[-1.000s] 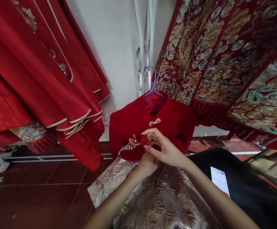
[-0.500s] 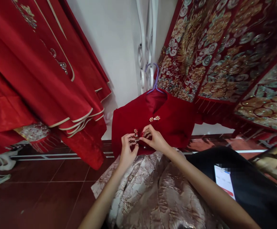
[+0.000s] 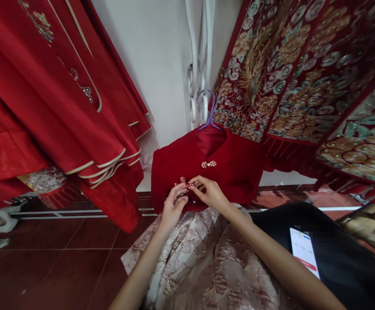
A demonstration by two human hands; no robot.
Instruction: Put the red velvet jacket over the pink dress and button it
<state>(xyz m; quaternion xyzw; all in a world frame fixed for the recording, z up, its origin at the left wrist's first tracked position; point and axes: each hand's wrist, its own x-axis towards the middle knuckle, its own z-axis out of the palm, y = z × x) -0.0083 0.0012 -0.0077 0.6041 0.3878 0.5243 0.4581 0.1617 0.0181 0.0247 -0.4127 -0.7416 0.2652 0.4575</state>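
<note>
A dark red jacket (image 3: 234, 172) hangs in front of me on a purple hanger (image 3: 210, 112). High on its front, a flower-shaped jewelled clasp (image 3: 208, 164) joins the two edges. Lower down, the fingertips of my left hand (image 3: 173, 206) and my right hand (image 3: 209, 193) meet, pinching a second jewelled clasp (image 3: 189, 185) between them. My fingers cover much of it, so whether it is hooked together cannot be made out. One of its flower ornaments (image 3: 182, 179) shows just above my left fingertips.
Red garments with pale piping (image 3: 110, 146) hang at the left, and an embroidered red garment (image 3: 291, 82) at the right. Shiny floral brocade (image 3: 207, 267) covers my lap. A lit phone (image 3: 304, 252) rests on a black surface (image 3: 342, 254). White scrollwork metal (image 3: 192, 51) stands behind the hanger.
My fingertips have come closer together at the lower clasp, and my right hand has shifted slightly down. The whole view has moved a little.
</note>
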